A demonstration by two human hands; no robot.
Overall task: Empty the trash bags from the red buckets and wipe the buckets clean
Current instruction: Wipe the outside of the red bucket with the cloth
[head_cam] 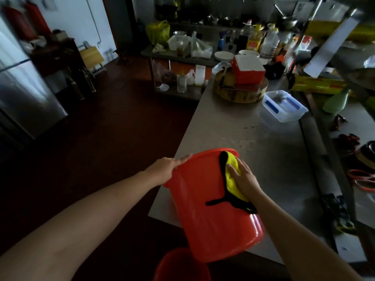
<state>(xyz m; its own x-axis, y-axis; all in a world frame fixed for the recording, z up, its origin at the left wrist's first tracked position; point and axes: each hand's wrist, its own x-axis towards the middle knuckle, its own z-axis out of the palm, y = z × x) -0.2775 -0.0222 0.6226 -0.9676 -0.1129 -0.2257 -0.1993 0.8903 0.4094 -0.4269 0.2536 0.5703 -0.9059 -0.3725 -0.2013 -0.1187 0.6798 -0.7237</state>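
A red bucket [205, 216] lies tipped on its side on the near corner of the steel counter [253, 142], its bottom toward me and its rim pointing away. My left hand [165, 169] grips the rim at the bucket's far left edge. With flat fingers, my right hand [243, 178] presses a yellow cloth with black trim [231, 169] against the bucket's outer wall. Another red bucket [180, 266] stands on the floor below the counter's edge, only partly in view.
On the counter stand a round wooden chopping block [239, 94] with a red-and-white box [248, 71] on it and a clear plastic container [284, 106]. A cluttered table with bottles and plates stands behind. A steel fridge [24, 88] is at left, dark floor between.
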